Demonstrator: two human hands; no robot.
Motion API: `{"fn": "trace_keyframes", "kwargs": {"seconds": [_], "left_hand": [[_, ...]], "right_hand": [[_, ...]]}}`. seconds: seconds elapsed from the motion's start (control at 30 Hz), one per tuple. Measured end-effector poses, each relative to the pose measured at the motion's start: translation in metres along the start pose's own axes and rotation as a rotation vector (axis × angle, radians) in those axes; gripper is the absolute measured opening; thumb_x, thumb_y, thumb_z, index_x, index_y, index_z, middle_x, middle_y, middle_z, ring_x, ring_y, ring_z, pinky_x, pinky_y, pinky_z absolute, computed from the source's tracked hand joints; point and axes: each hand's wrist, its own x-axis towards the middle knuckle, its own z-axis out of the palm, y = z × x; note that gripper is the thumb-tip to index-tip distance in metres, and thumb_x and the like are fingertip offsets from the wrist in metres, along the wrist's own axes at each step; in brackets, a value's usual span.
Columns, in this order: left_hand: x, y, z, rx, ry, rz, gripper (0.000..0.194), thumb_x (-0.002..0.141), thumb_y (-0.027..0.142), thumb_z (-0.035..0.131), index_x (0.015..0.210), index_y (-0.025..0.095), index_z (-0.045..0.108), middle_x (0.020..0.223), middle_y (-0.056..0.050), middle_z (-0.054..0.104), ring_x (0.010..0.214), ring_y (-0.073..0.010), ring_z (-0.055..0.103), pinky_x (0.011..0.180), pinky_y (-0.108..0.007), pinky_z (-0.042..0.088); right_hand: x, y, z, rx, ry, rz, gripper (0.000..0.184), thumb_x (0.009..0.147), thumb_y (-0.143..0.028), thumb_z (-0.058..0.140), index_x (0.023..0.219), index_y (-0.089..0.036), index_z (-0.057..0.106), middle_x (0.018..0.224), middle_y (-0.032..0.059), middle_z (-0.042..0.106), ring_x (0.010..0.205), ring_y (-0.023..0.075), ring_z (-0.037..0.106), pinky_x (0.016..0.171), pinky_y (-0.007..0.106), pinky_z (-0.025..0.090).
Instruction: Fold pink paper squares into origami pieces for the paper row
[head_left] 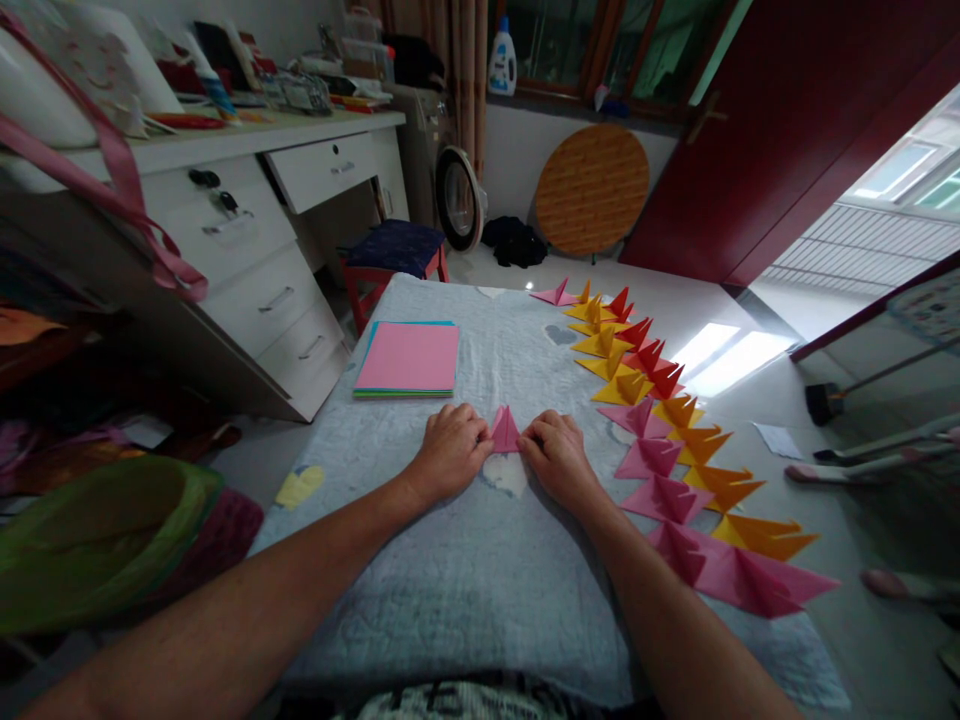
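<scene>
Pink paper (505,432), blue cloth (450,580), tiled floor (679,315)

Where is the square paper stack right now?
In the head view, the paper stack lies left of centre on the cloth-covered table, just beyond the left hand.

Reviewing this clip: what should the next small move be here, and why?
Probably a gentle outward pull on the pink paper to spread its sides. The left grip and right grip hold it at opposite edges, and it looks narrow and peaked between them, while the folded pieces to the right have points reaching out wide.
</scene>
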Motion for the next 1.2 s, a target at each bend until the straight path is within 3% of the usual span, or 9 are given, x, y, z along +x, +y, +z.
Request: {"fn": "trace_keyframes", "kwargs": {"seconds": [0.33, 0.6, 0.67, 0.77, 0.9, 1.03, 1.2], "left_hand": [[0.002, -0.002, 0.003, 0.029, 0.031, -0.019, 0.022, 0.092, 0.030, 0.054, 0.081, 0.020, 0.069, 0.102, -0.006, 0.064, 0.101, -0.0264, 0.053, 0.086, -0.041, 0.038], [0.003, -0.008, 0.000, 0.009, 0.082, 0.011, 0.013, 0.085, 0.029, 0.064, 0.078, 0.019, 0.066, 0.094, -0.006, 0.063, 0.095, -0.0264, 0.054, 0.085, -0.041, 0.043], [0.003, -0.010, 0.000, -0.027, 0.139, 0.089, 0.009, 0.083, 0.025, 0.067, 0.089, 0.018, 0.067, 0.096, -0.007, 0.063, 0.097, -0.0260, 0.054, 0.087, -0.040, 0.045], [0.003, -0.012, 0.001, -0.042, 0.196, 0.290, 0.025, 0.084, 0.017, 0.065, 0.109, 0.019, 0.066, 0.114, -0.008, 0.063, 0.108, -0.0251, 0.053, 0.098, -0.041, 0.044], [0.001, -0.009, 0.004, 0.007, 0.127, 0.464, 0.023, 0.093, 0.016, 0.056, 0.111, 0.021, 0.069, 0.134, -0.006, 0.062, 0.123, -0.0256, 0.049, 0.108, -0.042, 0.040], [0.002, -0.007, 0.006, -0.056, 0.042, 0.417, 0.026, 0.098, 0.027, 0.053, 0.121, 0.023, 0.066, 0.124, -0.004, 0.070, 0.121, -0.0235, 0.055, 0.104, -0.040, 0.044], [0.007, -0.007, 0.007, -0.196, 0.034, 0.306, 0.021, 0.098, 0.024, 0.053, 0.110, 0.023, 0.070, 0.116, -0.003, 0.073, 0.114, -0.0203, 0.061, 0.104, -0.037, 0.045]], "right_hand": [[0.000, -0.007, 0.002, -0.063, 0.046, 0.051, 0.020, 0.090, -0.022, 0.061, 0.071, -0.019, 0.067, 0.087, 0.0050, 0.065, 0.088, 0.0213, 0.053, 0.078, 0.034, 0.031], [-0.001, -0.010, 0.002, -0.087, 0.045, 0.064, 0.020, 0.090, -0.023, 0.062, 0.072, -0.019, 0.068, 0.087, 0.0049, 0.064, 0.088, 0.0212, 0.052, 0.077, 0.034, 0.030], [-0.001, -0.010, 0.001, -0.090, 0.040, 0.069, 0.020, 0.090, -0.024, 0.062, 0.072, -0.019, 0.067, 0.088, 0.0050, 0.064, 0.089, 0.0214, 0.052, 0.077, 0.034, 0.030], [-0.001, -0.011, 0.001, -0.093, 0.031, 0.074, 0.019, 0.089, -0.025, 0.064, 0.071, -0.019, 0.067, 0.088, 0.0051, 0.063, 0.089, 0.0218, 0.051, 0.077, 0.034, 0.030], [-0.001, -0.010, 0.002, -0.089, 0.048, 0.073, 0.018, 0.088, -0.025, 0.064, 0.071, -0.020, 0.066, 0.087, 0.0050, 0.063, 0.089, 0.0225, 0.050, 0.077, 0.034, 0.030], [-0.002, -0.009, 0.003, -0.088, 0.066, 0.082, 0.019, 0.088, -0.026, 0.063, 0.070, -0.020, 0.065, 0.087, 0.0053, 0.063, 0.088, 0.0230, 0.050, 0.075, 0.034, 0.030], [-0.002, -0.007, 0.004, -0.095, 0.061, 0.072, 0.011, 0.088, -0.026, 0.062, 0.080, -0.021, 0.067, 0.091, 0.0061, 0.063, 0.092, 0.0243, 0.050, 0.077, 0.035, 0.030]]}}
